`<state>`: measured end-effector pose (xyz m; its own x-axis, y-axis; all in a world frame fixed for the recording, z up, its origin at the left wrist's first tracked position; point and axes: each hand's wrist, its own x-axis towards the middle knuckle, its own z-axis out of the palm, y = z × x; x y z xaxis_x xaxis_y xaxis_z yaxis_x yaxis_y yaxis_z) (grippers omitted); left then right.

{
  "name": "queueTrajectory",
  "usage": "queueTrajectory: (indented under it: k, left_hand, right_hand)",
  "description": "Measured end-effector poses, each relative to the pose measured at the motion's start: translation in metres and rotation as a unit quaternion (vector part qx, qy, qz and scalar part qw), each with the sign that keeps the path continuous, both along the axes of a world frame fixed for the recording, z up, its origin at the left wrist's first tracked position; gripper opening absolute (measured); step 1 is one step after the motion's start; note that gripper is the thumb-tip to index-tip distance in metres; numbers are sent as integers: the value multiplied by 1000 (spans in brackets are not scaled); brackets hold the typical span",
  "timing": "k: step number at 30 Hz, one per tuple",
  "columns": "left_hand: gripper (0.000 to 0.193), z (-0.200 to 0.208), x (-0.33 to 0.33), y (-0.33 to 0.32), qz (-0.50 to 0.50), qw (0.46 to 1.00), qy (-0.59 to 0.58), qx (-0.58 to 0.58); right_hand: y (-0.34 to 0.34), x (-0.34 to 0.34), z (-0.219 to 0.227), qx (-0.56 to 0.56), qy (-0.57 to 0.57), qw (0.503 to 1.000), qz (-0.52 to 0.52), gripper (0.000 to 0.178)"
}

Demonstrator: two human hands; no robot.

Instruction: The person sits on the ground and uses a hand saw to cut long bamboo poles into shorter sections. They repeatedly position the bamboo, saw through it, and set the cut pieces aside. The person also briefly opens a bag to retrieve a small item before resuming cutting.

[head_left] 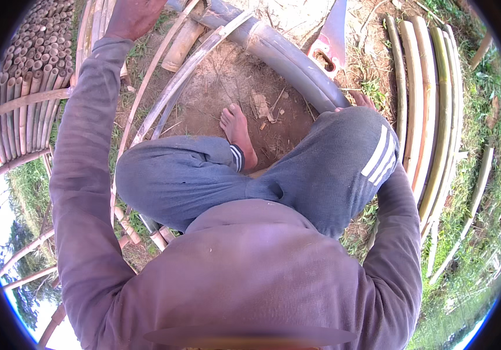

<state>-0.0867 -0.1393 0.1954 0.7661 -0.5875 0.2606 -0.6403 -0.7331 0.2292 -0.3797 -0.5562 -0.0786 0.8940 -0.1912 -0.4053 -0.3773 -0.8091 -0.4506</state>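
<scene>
A thick grey-green bamboo pole (279, 49) lies slantwise on the ground in front of me, its near end by my right knee. My right hand (363, 100) is closed at that end, thumb and fingertips showing past the knee; the knee hides the rest. At the upper left edge my left hand (136, 17) is stretched forward, its fingers cut off by the picture. Long split bamboo strips (195, 67) run beside and below it. Just beyond the pole lies a handsaw (327, 49) with a reddish handle and a bluish blade.
Several long bamboo poles (428, 111) lie side by side on the right. A big stack of cut bamboo (37, 52) stands at the far left, behind curved rails (26, 105). My bare foot (238, 131) rests on dirt with wood chips (260, 106). Grass (483, 233) grows along the right.
</scene>
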Motion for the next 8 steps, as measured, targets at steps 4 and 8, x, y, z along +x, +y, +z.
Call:
queueTrajectory:
  k: [4,8]
  left_hand:
    - [50,-50,-28,121,36,998,16,-55]
    - [51,-110,-85,236,217,971,80,-56]
  right_hand:
    - [-39,16,134,83,-264,957,-85,67]
    - [44,6,328,91,-502,857,71,47]
